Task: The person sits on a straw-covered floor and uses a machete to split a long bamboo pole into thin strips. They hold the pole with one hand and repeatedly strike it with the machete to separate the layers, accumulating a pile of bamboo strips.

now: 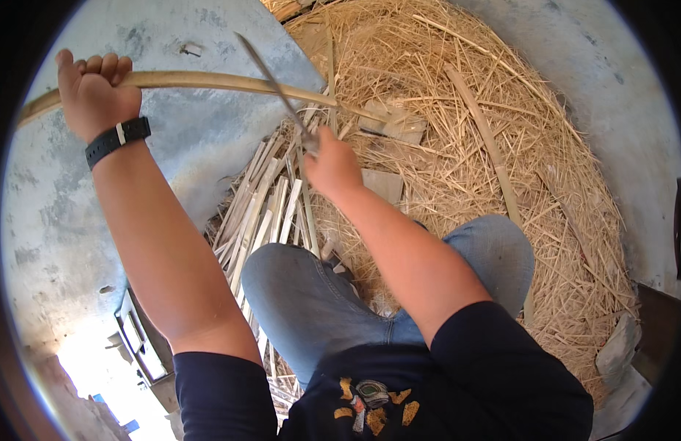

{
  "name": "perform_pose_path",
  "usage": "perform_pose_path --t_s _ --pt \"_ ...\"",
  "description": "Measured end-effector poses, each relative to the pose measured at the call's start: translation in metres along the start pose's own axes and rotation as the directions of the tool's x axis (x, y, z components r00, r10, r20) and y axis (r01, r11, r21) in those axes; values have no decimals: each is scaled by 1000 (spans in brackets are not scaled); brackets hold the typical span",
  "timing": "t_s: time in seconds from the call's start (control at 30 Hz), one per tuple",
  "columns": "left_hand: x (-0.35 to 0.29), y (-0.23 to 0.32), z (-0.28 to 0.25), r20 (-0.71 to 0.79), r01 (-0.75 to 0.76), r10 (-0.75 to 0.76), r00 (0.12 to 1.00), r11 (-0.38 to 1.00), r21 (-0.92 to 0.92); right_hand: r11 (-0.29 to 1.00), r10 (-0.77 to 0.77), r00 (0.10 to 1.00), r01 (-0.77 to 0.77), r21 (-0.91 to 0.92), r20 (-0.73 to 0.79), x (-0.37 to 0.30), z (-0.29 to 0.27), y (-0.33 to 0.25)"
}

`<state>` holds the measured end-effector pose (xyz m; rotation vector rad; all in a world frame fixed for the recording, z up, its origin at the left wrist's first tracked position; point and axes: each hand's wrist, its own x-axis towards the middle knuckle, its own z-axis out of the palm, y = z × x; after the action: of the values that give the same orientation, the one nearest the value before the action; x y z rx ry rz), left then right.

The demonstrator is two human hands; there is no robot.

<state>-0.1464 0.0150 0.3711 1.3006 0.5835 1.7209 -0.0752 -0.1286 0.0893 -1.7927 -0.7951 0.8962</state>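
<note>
My left hand [98, 92], raised at the upper left with a black watch on its wrist, is closed round a long bamboo strip [201, 79]. From that fist the strip bows rightward and slopes down to the straw-covered floor. Near the middle, my right hand [333, 163] grips a long-bladed knife [273, 81], its handle mostly hidden by the fingers. The blade slants up to the left and crosses the strip in view; whether the two touch, I cannot tell.
Bamboo shavings [561, 242] cover the floor ahead and to the right. A pile of split bamboo sticks [267, 195] lies left of my knees. A longer bamboo piece [487, 140] rests on the shavings. Stained blue-grey walls [208, 140] rise on both sides.
</note>
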Motion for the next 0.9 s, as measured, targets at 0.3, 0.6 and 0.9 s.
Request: perform_pose_path --t_s 0.3,0.6,0.9 --pt "16 -8 -27 -85 29 -31 996 999 -31 988 147 989 -147 -55 -19 2 -1 18" --pt "0 0 -4 -143 18 -17 990 1000 1 950 174 981 -189 -249 -81 14 -7 77" --pt "1 -2 -10 -107 17 -17 994 1000 -6 998 -52 999 52 -31 -12 -13 -5 -15"
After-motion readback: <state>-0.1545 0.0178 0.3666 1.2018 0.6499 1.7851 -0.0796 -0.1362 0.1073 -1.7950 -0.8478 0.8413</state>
